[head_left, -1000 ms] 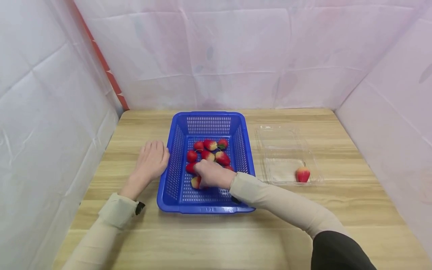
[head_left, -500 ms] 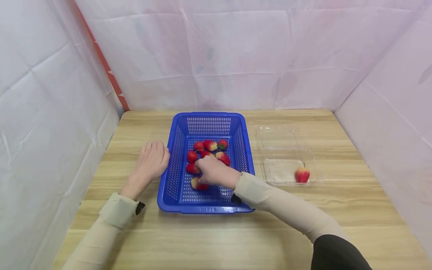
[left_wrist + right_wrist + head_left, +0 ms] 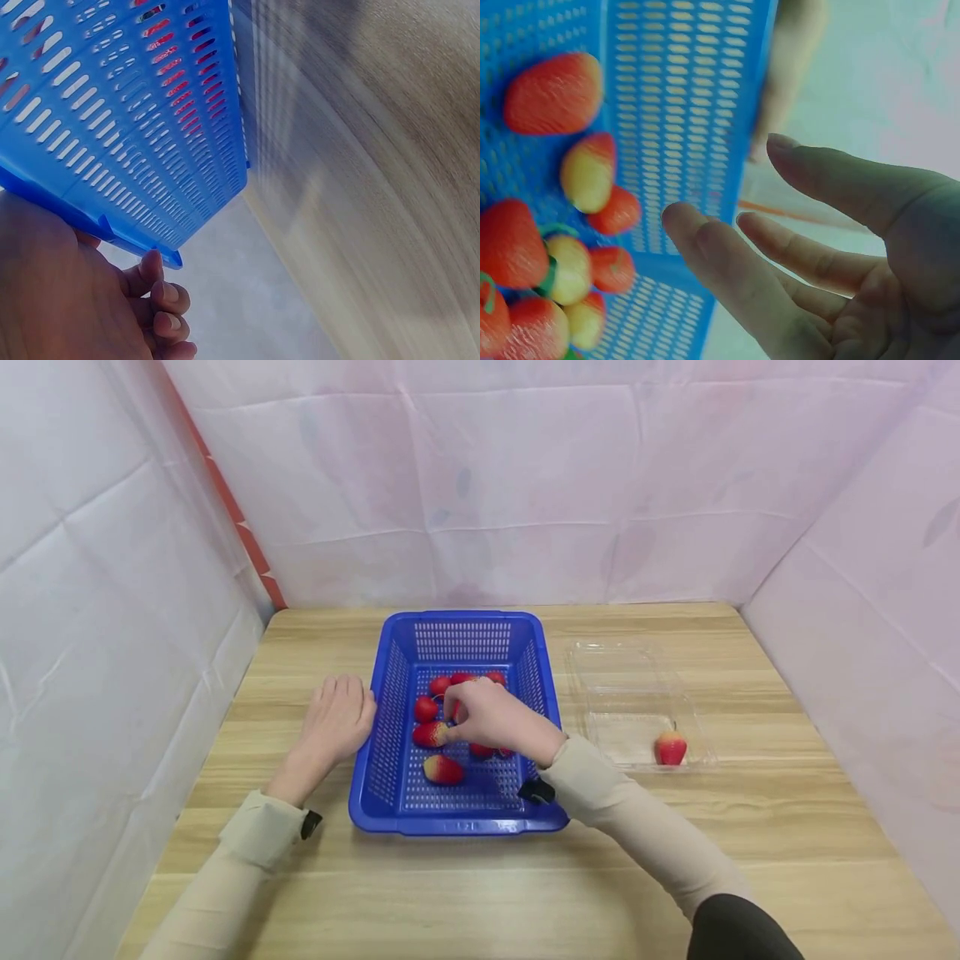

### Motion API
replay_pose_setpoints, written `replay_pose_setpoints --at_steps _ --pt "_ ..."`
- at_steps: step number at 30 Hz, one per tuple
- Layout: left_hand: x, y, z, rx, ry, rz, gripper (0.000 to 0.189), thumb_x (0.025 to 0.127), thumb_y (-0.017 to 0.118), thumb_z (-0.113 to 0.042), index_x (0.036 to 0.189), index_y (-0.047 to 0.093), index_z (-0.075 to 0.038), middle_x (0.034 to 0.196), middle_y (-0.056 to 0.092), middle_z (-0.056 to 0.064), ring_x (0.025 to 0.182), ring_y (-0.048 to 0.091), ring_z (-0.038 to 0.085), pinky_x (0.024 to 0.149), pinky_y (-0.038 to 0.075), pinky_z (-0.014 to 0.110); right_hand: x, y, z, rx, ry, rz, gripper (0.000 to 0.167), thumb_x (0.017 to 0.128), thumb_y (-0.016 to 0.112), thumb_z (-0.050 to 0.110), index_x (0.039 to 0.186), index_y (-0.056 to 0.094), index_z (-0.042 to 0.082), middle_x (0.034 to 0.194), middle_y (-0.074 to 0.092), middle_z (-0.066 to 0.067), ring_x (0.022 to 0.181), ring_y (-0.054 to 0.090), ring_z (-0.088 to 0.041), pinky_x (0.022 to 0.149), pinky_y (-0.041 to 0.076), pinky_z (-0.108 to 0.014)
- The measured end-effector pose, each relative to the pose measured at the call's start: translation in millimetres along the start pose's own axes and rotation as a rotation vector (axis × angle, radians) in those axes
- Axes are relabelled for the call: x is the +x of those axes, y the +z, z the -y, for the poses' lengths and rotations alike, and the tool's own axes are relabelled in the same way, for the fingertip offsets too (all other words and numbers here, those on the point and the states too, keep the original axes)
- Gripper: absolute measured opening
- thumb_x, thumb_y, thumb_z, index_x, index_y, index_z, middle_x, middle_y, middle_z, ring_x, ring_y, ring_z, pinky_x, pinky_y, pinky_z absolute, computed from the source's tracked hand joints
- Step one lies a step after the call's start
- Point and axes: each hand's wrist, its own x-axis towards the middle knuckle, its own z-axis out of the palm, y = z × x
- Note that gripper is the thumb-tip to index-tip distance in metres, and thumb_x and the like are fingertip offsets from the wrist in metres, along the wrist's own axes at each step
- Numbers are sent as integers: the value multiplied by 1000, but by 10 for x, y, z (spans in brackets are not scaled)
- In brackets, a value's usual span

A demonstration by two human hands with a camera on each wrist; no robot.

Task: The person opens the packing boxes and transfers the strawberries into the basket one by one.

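A blue plastic basket (image 3: 458,827) with slotted walls stands on the table, holding several strawberries and small round red fruits. My left hand (image 3: 341,714) grips its left rim; the left wrist view has the curled fingers (image 3: 171,298) right at the rim. Over the fruit, my right hand (image 3: 491,714) is held with thumb and fingers apart and nothing between them, as the right wrist view bears out. Its thumb is right by a strawberry (image 3: 428,735) with a yellowish end. Nearer the front lies another strawberry (image 3: 443,770). The right hand partly hides the fruit behind it.
Right of the basket, a clear plastic container (image 3: 626,727) lies opened out on the wooden table (image 3: 465,893), with one strawberry (image 3: 670,747) in its front part. White sheets (image 3: 517,485) hang at the back and both sides.
My right hand has moved back and to the right from the front strawberry, uncovering it, and its fingers have spread. My left hand has stayed on the rim.
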Motion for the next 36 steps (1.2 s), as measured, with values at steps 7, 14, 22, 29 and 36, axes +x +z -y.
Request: replay_pose_setpoints --at_steps 7,14,22,29,36 --pt "0 1 9 -8 -7 11 32 104 31 -26 85 45 -3 81 43 12 76 39 31 70 30 40 -170 -244 -31 44 79 -112 22 82 82 25 94 68 12 79 67 -1 69 62 -16 64 51 -30" --pt "-7 12 5 -10 -2 -1 32 104 31 -26 85 45 -3 80 42 12 76 39 31 69 30 40 -393 -473 -275 68 62 -226 27 82 82 20 99 67 5 82 67 -7 73 62 -21 65 51 -35" --pt "-8 15 22 -25 -18 5 33 104 30 -27 85 45 -4 80 43 12 76 39 31 69 29 39 -720 -719 -721 104 147 -316 28 84 78 15 103 64 -3 88 69 -17 79 66 -30 64 53 -38" --pt "-20 -9 23 -23 -22 23 35 105 29 -29 87 46 -4 82 44 12 78 39 31 70 30 40 -1128 -820 -1146 79 270 -369 38 89 74 19 116 61 -4 100 67 -24 89 67 -38 74 53 -48" --pt "-36 -12 31 -32 -23 25 35 105 28 -28 87 46 -4 83 44 12 79 40 31 71 30 41 -1514 -693 -1585 66 375 -361 43 91 72 19 118 59 -11 105 63 -32 95 63 -46 77 52 -53"
